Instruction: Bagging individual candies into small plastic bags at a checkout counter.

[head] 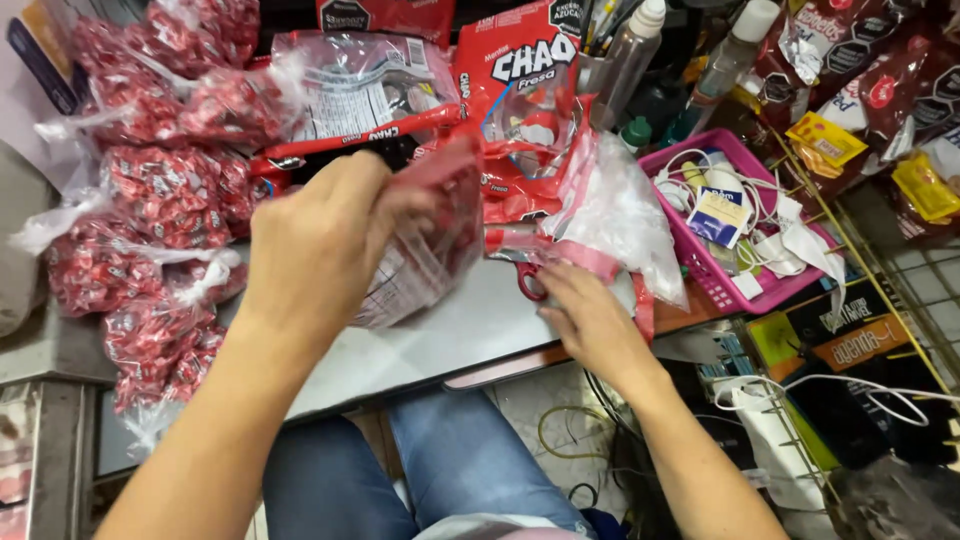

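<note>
Bagging step: left hand (320, 235) clenched on clear candy bag (425, 250); right hand (585, 310) resting open by red scissors (528, 280). Next, probably: grasping scissors.

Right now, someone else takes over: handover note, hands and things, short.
Left hand: raised, gripping a clear bag of red candies at its top.
Right hand: flat on the white counter, fingers at red-handled scissors beside loose clear bags.
Done: knotted candy bags piled at left.
Left: opened large candy packs lie behind; held bag not yet tied.
</note>
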